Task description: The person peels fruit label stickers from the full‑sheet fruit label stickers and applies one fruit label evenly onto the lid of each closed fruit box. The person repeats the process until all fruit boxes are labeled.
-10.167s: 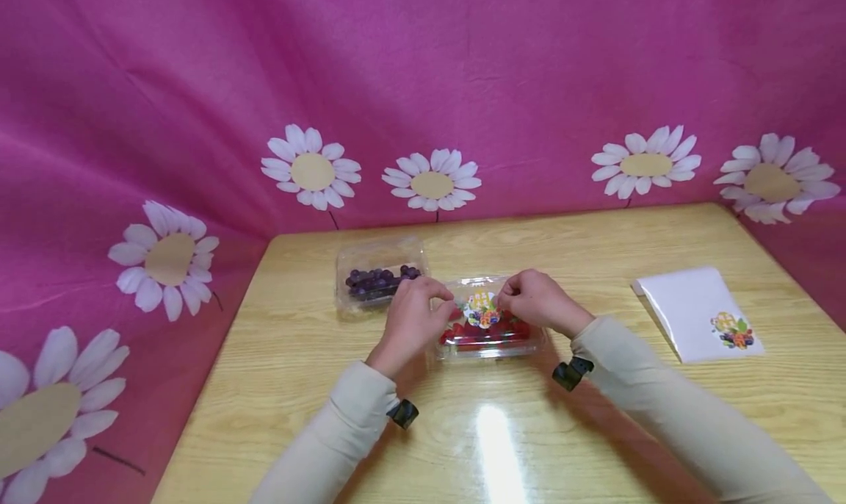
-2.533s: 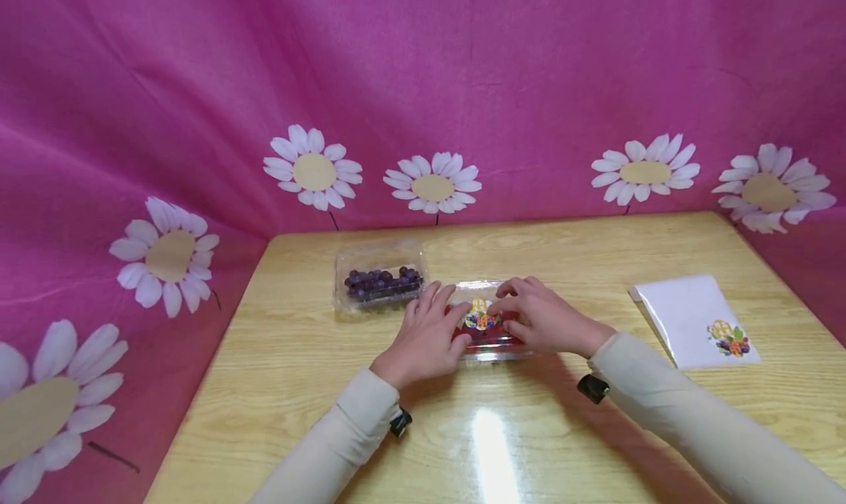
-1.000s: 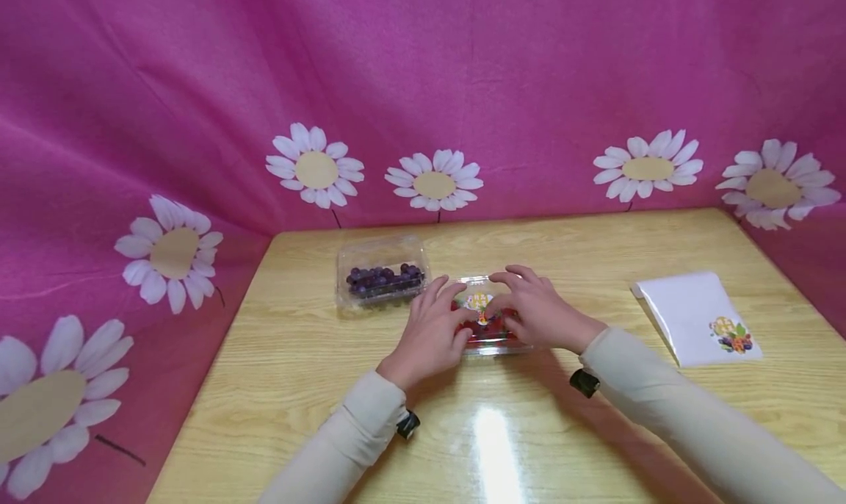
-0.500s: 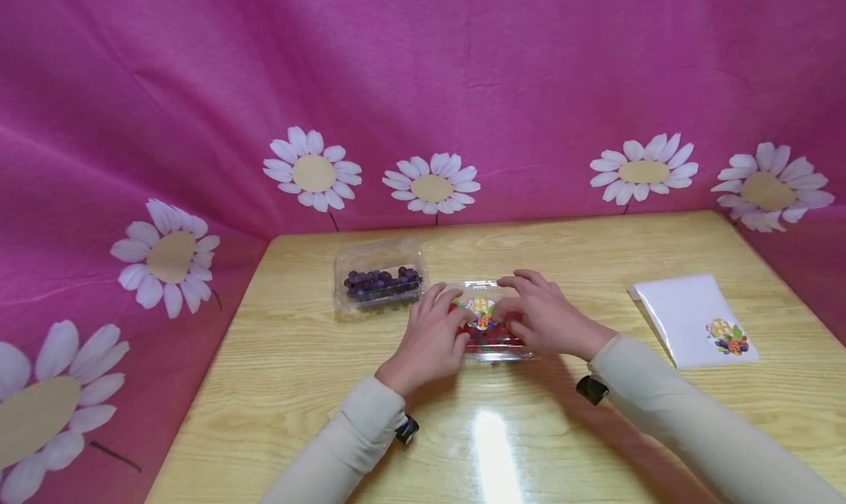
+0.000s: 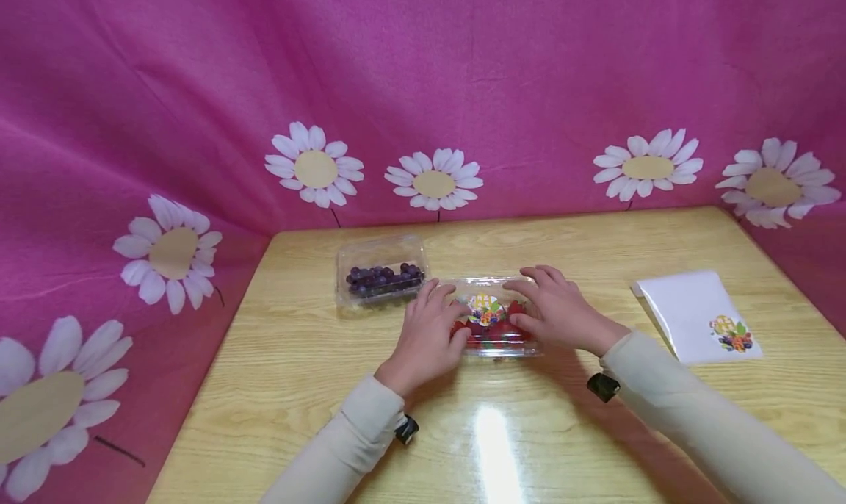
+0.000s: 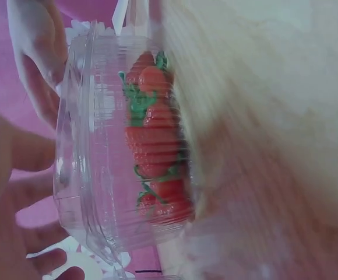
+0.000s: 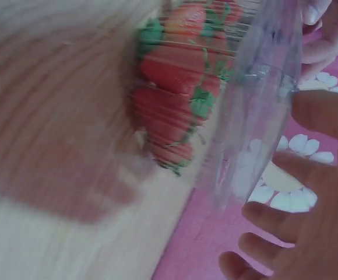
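Note:
A clear lidded box of red strawberries (image 5: 502, 335) lies in front of the person, with a colourful fruit sticker (image 5: 485, 310) on its lid. The left hand (image 5: 424, 336) is at the lid's left part, fingers spread and slightly bent. Over the right part is the right hand (image 5: 565, 311), its fingers spread too. In the left wrist view the strawberries (image 6: 157, 140) show through the box's side, with the left hand (image 6: 17, 198) beside the lid. The right wrist view shows the right hand (image 7: 309, 192) at the lid's edge, strawberries (image 7: 169, 116) inside the box.
A second clear box (image 5: 380, 250) holding dark grapes (image 5: 385, 279) stands behind and left of the left hand. On the right of the wooden table (image 5: 317, 416) lies a white sheet (image 5: 690, 317) bearing a similar sticker. A pink cloth (image 5: 529, 70) with daisies surrounds the table's back and sides.
The right hand has moved right, away from the sticker, uncovering more of it and the strawberries. The left hand stays nearly in place. Earlier, both hands' fingers were at the sticker's sides.

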A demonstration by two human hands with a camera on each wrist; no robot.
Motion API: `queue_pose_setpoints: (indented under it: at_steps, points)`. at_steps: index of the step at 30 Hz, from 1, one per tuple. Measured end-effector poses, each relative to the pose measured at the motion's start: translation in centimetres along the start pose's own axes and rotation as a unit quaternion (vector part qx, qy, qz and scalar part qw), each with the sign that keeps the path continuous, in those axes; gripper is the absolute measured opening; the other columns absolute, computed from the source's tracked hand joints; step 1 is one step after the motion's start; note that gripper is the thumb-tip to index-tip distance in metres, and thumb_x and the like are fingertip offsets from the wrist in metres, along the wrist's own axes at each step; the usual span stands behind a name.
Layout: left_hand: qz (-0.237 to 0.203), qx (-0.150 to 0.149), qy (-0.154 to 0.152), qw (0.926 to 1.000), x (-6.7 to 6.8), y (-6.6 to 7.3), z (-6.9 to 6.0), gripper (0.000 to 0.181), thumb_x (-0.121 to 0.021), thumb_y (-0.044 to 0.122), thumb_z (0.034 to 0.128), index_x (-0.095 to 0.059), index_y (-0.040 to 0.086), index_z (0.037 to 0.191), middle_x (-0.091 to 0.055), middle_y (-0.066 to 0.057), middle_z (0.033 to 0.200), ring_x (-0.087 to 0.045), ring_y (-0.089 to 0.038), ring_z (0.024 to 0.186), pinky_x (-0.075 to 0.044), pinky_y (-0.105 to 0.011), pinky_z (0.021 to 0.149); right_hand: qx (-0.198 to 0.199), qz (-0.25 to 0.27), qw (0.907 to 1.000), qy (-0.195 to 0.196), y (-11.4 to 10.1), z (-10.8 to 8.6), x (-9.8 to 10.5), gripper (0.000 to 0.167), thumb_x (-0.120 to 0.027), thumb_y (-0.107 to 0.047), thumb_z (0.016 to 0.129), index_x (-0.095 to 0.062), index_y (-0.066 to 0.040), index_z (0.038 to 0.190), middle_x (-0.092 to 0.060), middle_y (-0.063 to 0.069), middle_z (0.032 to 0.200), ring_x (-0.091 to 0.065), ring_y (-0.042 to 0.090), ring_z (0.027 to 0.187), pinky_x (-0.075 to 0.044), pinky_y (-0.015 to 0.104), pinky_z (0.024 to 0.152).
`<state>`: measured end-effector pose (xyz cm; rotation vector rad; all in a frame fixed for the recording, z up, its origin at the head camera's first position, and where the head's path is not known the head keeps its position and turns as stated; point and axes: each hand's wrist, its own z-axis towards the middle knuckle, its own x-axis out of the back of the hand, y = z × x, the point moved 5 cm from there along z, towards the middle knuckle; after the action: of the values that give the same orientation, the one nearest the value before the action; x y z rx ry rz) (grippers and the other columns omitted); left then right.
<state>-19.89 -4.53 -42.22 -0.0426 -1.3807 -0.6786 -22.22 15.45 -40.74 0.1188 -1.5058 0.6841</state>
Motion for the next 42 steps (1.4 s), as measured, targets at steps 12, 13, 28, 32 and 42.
queue_pose_setpoints:
  at_steps: [12,13,28,32,42]
  points:
    - [-0.127,0.192,0.068,0.9708,1.9,-4.5,-2.2,0.018,-0.059,0.022,0.0947,-0.075,0.014,0.097,-0.072,0.000,0.085,-0.061,-0.015,0.073,-0.046,-0.031,0.065,-0.126,0.138,0.9822,-0.019,3.0,-1.8,0.2,0.037,-0.059,-0.021,0.097,-0.060,0.006,0.121,-0.070,0.020,0.101,-0.067,0.028,0.089,-0.055,0.041,0.076]
    - [-0.145,0.206,0.051,0.9663,1.7,-4.9,-2.2,0.019,-0.058,0.023,0.0951,-0.075,0.014,0.093,-0.072,-0.001,0.083,-0.059,-0.014,0.070,-0.045,-0.029,0.064,-0.135,0.144,0.9801,-0.023,3.2,-1.9,0.1,0.034,-0.059,-0.021,0.096,-0.063,0.005,0.117,-0.071,0.018,0.097,-0.066,0.025,0.085,-0.053,0.038,0.073]
    - [-0.413,0.302,-0.022,0.8586,-2.2,-7.0,-1.6,0.020,-0.059,0.012,0.0959,-0.068,-0.002,0.085,-0.067,-0.009,0.091,-0.053,-0.011,0.062,-0.042,-0.022,0.055,-0.209,0.312,0.9236,-0.076,4.3,-2.7,-2.6,0.024,-0.047,-0.010,0.100,-0.064,0.007,0.102,-0.063,0.006,0.082,-0.055,0.015,0.073,-0.047,0.028,0.063]
    - [-0.431,0.308,-0.028,0.8478,-2.7,-7.1,-1.6,0.020,-0.056,0.010,0.0970,-0.068,-0.003,0.089,-0.068,-0.011,0.101,-0.054,-0.011,0.063,-0.043,-0.023,0.058,-0.228,0.339,0.9087,-0.086,4.6,-2.9,-3.0,0.025,-0.045,-0.009,0.101,-0.063,0.008,0.104,-0.062,0.003,0.084,-0.053,0.015,0.075,-0.046,0.027,0.062]
    - [-0.419,0.299,-0.036,0.8567,-2.4,-7.0,-1.0,0.019,-0.057,0.009,0.0966,-0.067,0.001,0.084,-0.067,-0.006,0.089,-0.055,-0.013,0.070,-0.047,-0.025,0.064,-0.229,0.359,0.8998,-0.094,4.5,-2.7,-2.9,0.025,-0.045,-0.010,0.101,-0.060,0.009,0.107,-0.057,0.002,0.084,-0.050,0.014,0.075,-0.045,0.025,0.062]
